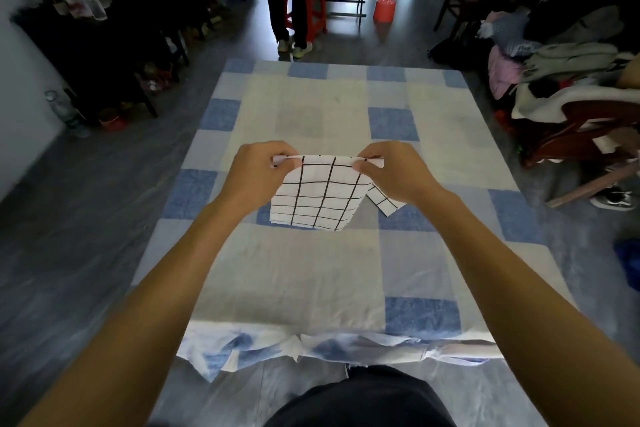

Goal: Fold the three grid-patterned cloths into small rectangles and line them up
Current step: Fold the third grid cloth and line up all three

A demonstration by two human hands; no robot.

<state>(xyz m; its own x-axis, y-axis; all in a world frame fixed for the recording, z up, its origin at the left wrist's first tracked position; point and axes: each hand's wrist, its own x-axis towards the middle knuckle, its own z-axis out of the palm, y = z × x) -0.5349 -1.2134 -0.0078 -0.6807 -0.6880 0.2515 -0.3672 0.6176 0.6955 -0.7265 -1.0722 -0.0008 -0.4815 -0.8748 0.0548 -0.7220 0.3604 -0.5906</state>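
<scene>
— Cloth (317, 198) hangs over the counter (311, 270); our left hand (258, 170) and right hand (394, 172) each pinch a top corner.
— Agreed. If one pinch slackens or we lay it down skewed, we think the layers shift and edges mismatch.

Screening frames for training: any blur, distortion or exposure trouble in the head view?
Head view: wide-angle distortion bows the table edges; the floor and frame corners smear with blur; the far room is dim. The grid cloth and the left hand and right hand pinching it are sharp, evenly lit, no glare.
</scene>
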